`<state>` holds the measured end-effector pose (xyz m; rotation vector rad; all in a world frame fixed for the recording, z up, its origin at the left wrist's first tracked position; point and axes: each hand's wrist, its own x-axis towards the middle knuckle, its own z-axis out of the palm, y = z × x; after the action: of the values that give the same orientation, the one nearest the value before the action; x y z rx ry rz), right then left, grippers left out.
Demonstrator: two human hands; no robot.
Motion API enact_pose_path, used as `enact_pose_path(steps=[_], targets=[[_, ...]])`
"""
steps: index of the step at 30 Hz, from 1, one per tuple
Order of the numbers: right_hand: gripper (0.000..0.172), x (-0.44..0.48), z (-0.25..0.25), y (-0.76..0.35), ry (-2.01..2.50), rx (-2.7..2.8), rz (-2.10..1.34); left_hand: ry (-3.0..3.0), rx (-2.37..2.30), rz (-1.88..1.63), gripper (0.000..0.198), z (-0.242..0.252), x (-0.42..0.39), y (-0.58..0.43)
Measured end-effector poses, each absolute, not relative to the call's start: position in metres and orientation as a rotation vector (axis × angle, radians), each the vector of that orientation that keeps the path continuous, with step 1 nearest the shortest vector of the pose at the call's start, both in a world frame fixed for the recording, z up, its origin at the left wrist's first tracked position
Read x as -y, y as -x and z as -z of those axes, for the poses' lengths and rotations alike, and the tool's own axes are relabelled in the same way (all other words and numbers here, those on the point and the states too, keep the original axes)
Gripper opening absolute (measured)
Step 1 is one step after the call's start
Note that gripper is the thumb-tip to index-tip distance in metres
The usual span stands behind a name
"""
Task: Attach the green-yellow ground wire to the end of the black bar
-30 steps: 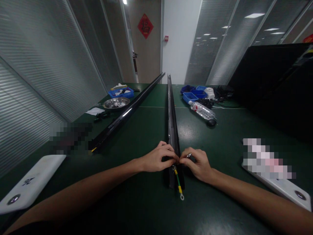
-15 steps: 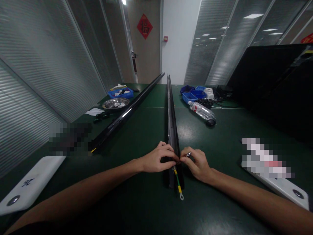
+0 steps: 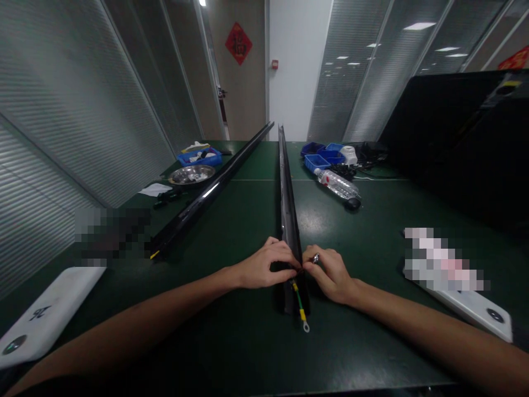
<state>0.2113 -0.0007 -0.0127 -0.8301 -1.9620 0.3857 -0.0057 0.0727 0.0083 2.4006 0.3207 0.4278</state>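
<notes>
A long black channel-shaped rail (image 3: 290,220) lies lengthwise on the table, its near end between my hands. My left hand (image 3: 264,266) reaches over that end from the left, thumb and fingers closed in a pinch; what is between the fingertips is hidden. From the right, my right hand (image 3: 330,275) pinches at the rail's edge, fingertips almost meeting the left ones. A small shiny metal piece (image 3: 316,258) shows among its curled fingers, its kind unclear. Below the left fingertips, a short green-and-yellow wire (image 3: 300,303) with a ring terminal (image 3: 306,326) sticks out toward me.
Another black rail (image 3: 206,193) lies slanted on the left. Beyond it are a metal bowl (image 3: 192,175) and a blue tray (image 3: 200,157). Right of centre sit blue bins (image 3: 317,162) and a plastic bottle (image 3: 339,184). White panels (image 3: 45,320) flank both arms; a large black panel (image 3: 450,149) stands right.
The camera view has shifted slightly, bringing the table's near edge into sight. Both hands keep their pinch at the rail's near end, with hardly any movement relative to it.
</notes>
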Motion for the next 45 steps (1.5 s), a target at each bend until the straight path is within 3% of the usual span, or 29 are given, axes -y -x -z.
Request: enact_pose_path(steps=[21, 45], targets=[[0.013, 0.0014, 0.0178, -0.2130, 0.837, 1.973, -0.505, -2.394, -0.300, -0.484, 0.011, -0.0050, -0.0735, 0.0059], [0.023, -0.0019, 0.0215, -0.2103, 0.855, 1.904, -0.531, -2.422, -0.301, -0.419, 0.019, -0.0043, -0.0735, 0.0057]])
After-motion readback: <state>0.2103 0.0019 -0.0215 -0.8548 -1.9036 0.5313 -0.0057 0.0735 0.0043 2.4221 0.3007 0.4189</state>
